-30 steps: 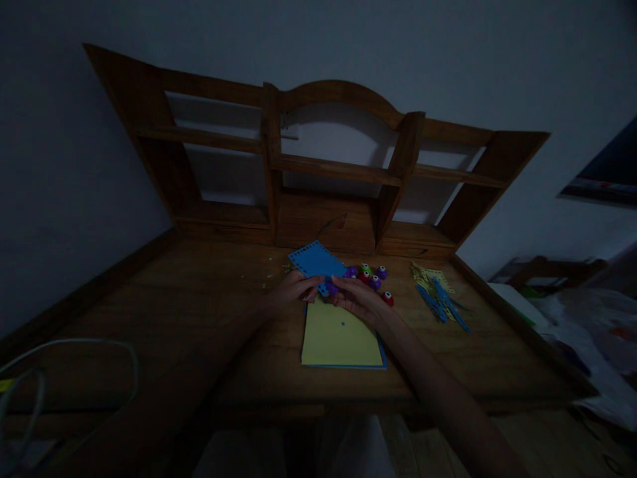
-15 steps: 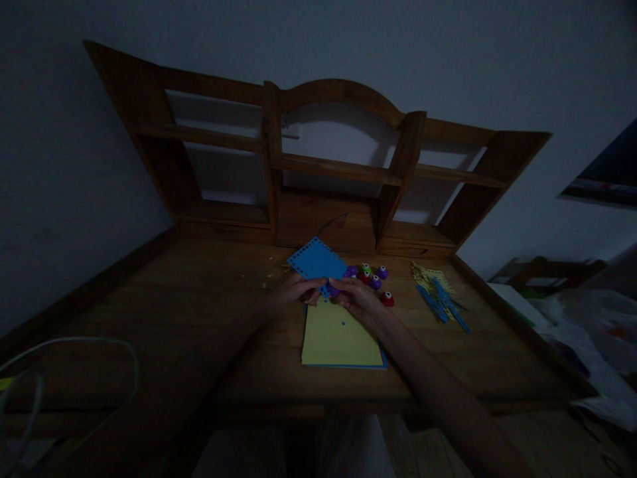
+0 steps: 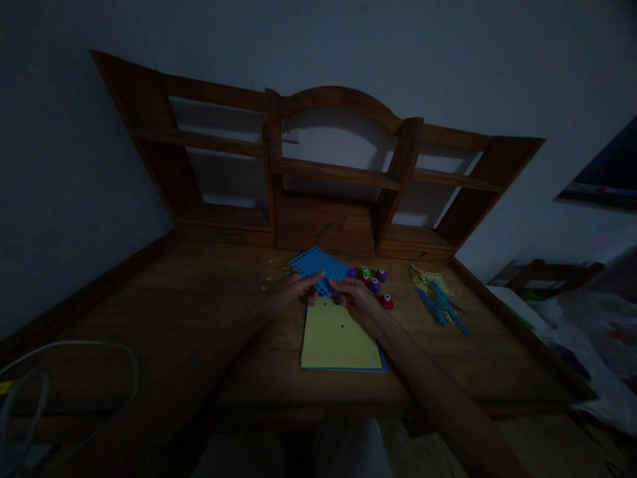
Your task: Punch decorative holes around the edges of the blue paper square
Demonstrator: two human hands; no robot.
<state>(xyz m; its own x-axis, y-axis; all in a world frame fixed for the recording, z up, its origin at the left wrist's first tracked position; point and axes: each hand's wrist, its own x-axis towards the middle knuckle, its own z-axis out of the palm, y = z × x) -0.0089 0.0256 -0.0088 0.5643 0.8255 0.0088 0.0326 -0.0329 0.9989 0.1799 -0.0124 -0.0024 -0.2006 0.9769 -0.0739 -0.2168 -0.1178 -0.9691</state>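
Dim room; wood desk [image 3: 239,269] under both hands, shelf unit [image 3: 326,222] beyond the fingers. Progress, my read: partway. Blue sheet [image 3: 318,263], held at the fingertips & angled out past them, has holes along its edge on the L; R-hand edge too dark, can't tell. Yellow sheet [image 3: 338,342], just nearer me than the fingers, shows no holes on its visible part, so prob. not done; blue bits lie on it. Cut strips [image 3: 440,302], well R of the fingers, look finished w/.

Pose: both forearms reach fwd & converge, wrists low over desk. L hand [image 3: 300,285]: thumb on top of blue sheet, fingers under, pinched on it. R hand [image 3: 352,292]: thumb & fingers closed around purple punch [image 3: 334,286] at the sheet's near corner; can't tell if it's pressed. Other punches [image 3: 375,284] cluster just R of R fingers.
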